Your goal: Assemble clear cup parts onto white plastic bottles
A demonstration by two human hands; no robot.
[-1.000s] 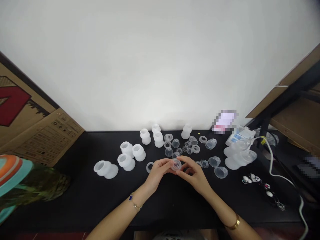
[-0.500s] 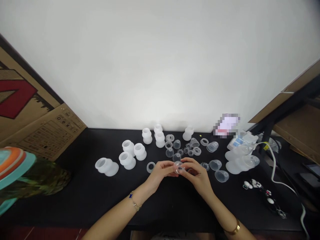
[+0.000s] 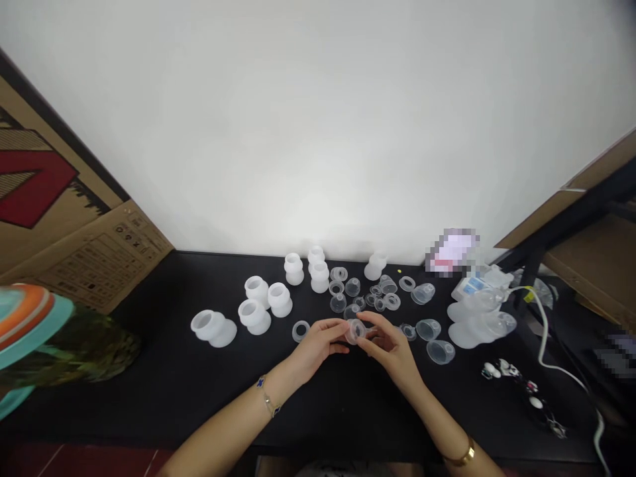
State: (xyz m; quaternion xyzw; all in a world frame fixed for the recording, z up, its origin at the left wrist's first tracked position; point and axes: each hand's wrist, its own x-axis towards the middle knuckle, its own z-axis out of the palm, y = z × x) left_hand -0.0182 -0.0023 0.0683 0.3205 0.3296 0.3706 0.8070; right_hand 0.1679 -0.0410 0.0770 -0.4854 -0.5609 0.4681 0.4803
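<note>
Clear plastic cup is pinched between the fingertips of the left hand and right hand, both grasping it above the black bench, which leaves its open end uncovered. Loose rings and small cups lie just beyond the hands.

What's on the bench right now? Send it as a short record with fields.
Left grip: left hand, fingertips on a clear cup-shaped piece
Right grip: right hand, also on that piece
Nearby: clear rings and cups
Surface: black table
Also there: frosted white bell-shaped parts, white cable, cardboard box
</note>
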